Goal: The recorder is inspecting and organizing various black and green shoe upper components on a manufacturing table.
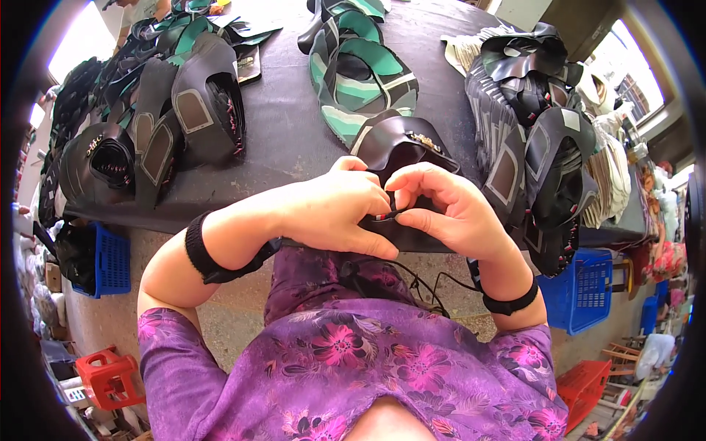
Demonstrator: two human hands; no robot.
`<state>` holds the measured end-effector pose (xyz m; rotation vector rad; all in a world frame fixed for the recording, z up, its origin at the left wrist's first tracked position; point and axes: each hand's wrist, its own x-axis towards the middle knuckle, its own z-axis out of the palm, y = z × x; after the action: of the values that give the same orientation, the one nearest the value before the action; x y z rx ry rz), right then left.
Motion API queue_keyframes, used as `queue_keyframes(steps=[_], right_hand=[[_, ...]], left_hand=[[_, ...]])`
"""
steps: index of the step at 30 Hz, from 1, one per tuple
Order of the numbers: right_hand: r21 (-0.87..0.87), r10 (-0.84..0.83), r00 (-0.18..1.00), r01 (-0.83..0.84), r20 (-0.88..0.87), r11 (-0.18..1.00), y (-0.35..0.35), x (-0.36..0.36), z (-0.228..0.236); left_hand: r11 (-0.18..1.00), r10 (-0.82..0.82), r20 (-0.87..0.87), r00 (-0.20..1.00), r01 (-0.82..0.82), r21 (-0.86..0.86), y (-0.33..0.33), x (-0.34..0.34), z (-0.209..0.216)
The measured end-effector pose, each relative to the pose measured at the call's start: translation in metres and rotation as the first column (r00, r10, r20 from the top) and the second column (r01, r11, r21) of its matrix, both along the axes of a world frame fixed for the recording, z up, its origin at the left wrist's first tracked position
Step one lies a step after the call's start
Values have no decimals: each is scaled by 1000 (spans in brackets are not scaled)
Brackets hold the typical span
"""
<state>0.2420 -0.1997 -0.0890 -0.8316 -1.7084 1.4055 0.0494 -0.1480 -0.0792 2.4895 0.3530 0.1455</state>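
- Fingers on the left hand bent over the near side of the shoe piece, and that thumb stuck out straight; their tips were hidden, so I could not tell how tight they held.
- On the right hand, the thumb and fingertips came nearly together, with a dark edge of the piece pinched between them.
- It lay at the near side of the black table, just in front of the green pieces.
- It looked light and thin, so I judged it soft and bendy, not likely to break.
- Its shiny black skin looked a bit slippery.
- Its near edge seemed the best place to pinch, with both hands close together.
- The gold bit looked hard and bumpy, so it seemed a poor place to grab.
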Motion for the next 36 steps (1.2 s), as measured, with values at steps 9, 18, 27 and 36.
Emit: queue_keyframes(steps=[9,18,27,36], right_hand=[[541,-414,909,324,49,776,-23,23,4],[-449,-208,873,-15,-442,893,-25,2,-86],[-485,-231,514,-441,-826,755,-7,-23,-132],[-573,-420,469,-251,-777,780,-22,-17,-101]], left_hand=[[963,233,133,963,-209,-173,0,-36,0],[989,100,208,973,-73,-132,-7,-36,-3],[990,-12,210,978,41,-137,-16,-42,-5],[988,63,263,963,-23,-152,-16,-51,-10]])
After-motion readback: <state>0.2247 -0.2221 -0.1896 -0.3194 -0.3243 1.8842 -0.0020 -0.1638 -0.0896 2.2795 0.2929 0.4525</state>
